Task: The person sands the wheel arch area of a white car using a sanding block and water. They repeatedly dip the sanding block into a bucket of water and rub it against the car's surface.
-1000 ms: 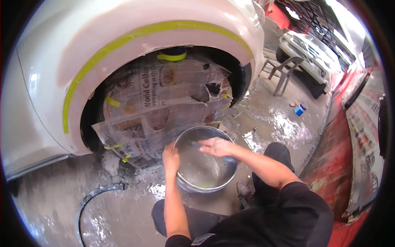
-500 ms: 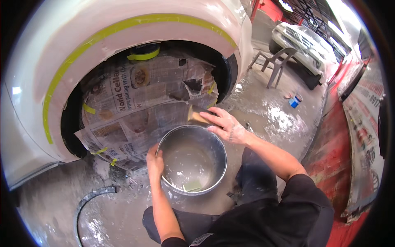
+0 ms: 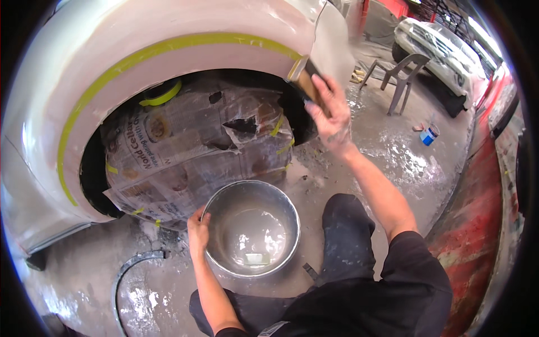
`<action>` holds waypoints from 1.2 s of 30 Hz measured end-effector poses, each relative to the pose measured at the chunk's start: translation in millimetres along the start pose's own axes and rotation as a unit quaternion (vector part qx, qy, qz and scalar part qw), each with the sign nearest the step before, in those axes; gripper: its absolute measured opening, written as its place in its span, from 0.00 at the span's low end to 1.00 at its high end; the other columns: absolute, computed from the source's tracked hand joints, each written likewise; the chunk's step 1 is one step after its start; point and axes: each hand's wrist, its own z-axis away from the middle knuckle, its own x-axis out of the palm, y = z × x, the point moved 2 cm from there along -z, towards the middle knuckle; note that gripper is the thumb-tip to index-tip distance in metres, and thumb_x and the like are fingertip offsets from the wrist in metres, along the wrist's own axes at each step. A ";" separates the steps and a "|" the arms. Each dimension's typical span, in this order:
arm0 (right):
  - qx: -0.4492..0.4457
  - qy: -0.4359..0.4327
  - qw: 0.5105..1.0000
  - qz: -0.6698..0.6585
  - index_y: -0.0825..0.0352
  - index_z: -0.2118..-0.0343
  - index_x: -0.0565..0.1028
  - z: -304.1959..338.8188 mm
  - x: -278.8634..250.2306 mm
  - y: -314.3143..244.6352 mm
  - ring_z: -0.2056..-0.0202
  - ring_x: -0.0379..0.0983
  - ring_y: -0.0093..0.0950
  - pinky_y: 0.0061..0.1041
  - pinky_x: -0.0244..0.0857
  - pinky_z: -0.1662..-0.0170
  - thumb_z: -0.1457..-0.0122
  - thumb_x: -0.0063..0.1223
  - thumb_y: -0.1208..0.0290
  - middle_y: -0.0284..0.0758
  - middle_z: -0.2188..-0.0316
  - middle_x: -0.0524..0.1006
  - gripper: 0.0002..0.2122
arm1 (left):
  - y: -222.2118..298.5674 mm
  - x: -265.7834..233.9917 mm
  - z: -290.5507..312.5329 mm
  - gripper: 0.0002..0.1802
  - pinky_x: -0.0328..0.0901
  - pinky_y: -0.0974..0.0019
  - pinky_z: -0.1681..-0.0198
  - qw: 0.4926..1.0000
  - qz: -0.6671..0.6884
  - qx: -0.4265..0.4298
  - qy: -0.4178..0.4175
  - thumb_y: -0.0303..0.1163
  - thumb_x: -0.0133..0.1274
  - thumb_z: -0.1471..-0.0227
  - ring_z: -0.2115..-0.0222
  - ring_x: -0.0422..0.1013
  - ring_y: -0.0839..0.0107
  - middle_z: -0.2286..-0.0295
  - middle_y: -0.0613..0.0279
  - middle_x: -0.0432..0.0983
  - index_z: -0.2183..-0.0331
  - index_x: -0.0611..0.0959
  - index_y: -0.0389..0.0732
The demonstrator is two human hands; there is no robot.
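Observation:
My right hand [image 3: 332, 115] grips a sanding block [image 3: 306, 84] with a tan face and dark back, held up against or just in front of the white fender [image 3: 73, 73] at the right side of the wheel arch. Whether the block touches the panel cannot be told. My left hand [image 3: 197, 231] has its fingers hooked over the rim of a round metal bucket [image 3: 220, 209]. Cloudy greyish water fills the bottom, with a pale rectangular piece [image 3: 256, 259] in it. Yellow-green tape [image 3: 185, 41] follows the arch, and newspaper [image 3: 191, 163] covers the wheel.
A tape roll [image 3: 163, 98] sits atop the newspaper. A curved dark strip [image 3: 120, 278] lies on the wet floor at left. To the right are a plastic chair [image 3: 400, 84], a blue can [image 3: 430, 135], another covered car [image 3: 441, 50] and a red panel [image 3: 471, 224].
My right hand has lifted the sanding block from above the bucket up to the arch's right side. My left hand stays on the bucket rim. The view has shifted slightly.

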 end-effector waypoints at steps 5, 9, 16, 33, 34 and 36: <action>-0.040 0.067 0.996 0.031 0.52 0.39 0.75 -56.4 -1.6 32.0 0.40 0.67 0.47 0.37 0.64 0.38 0.42 0.62 0.75 0.48 0.39 0.69 0.27 | 7.2 -2.6 1.2 0.19 0.66 0.64 0.47 0.998 -0.023 -0.055 -0.010 0.31 0.55 0.38 0.55 0.76 0.68 0.58 0.52 0.84 0.48 0.83 0.32; -0.078 0.070 0.994 0.023 0.49 0.39 0.75 -83.3 2.7 34.1 0.41 0.68 0.46 0.37 0.65 0.39 0.42 0.63 0.74 0.46 0.39 0.69 0.27 | -3.8 -4.4 -0.1 0.19 0.67 0.64 0.49 0.998 -0.033 -0.044 0.007 0.32 0.56 0.38 0.57 0.76 0.68 0.59 0.53 0.84 0.48 0.83 0.33; -0.087 0.040 0.995 -0.002 0.49 0.38 0.75 -98.1 9.8 25.1 0.40 0.67 0.45 0.36 0.65 0.39 0.42 0.63 0.74 0.47 0.38 0.69 0.27 | -12.1 -4.9 -6.0 0.20 0.66 0.63 0.47 0.999 -0.023 -0.048 -0.001 0.31 0.57 0.39 0.55 0.76 0.66 0.56 0.52 0.84 0.47 0.82 0.33; -0.023 0.058 0.998 -0.017 0.50 0.40 0.77 -66.0 7.2 52.4 0.39 0.66 0.44 0.38 0.63 0.38 0.41 0.62 0.74 0.48 0.38 0.69 0.25 | -17.2 -9.0 -5.5 0.20 0.64 0.63 0.43 0.998 0.021 -0.049 -0.017 0.27 0.56 0.41 0.50 0.75 0.64 0.52 0.49 0.82 0.48 0.82 0.31; -0.039 0.056 0.998 -0.005 0.49 0.40 0.77 -73.6 7.8 41.7 0.39 0.65 0.45 0.39 0.64 0.38 0.42 0.62 0.75 0.48 0.38 0.69 0.25 | -12.3 -5.4 -5.6 0.20 0.64 0.63 0.43 0.999 0.016 -0.042 -0.011 0.27 0.56 0.41 0.51 0.75 0.64 0.53 0.49 0.82 0.48 0.82 0.31; -0.110 0.050 0.993 0.006 0.49 0.41 0.78 -91.3 15.0 16.3 0.39 0.66 0.46 0.40 0.64 0.38 0.43 0.63 0.75 0.48 0.39 0.69 0.25 | -2.8 -2.7 -2.9 0.20 0.65 0.64 0.45 0.999 -0.006 -0.030 0.008 0.27 0.56 0.41 0.52 0.76 0.65 0.55 0.49 0.83 0.48 0.83 0.32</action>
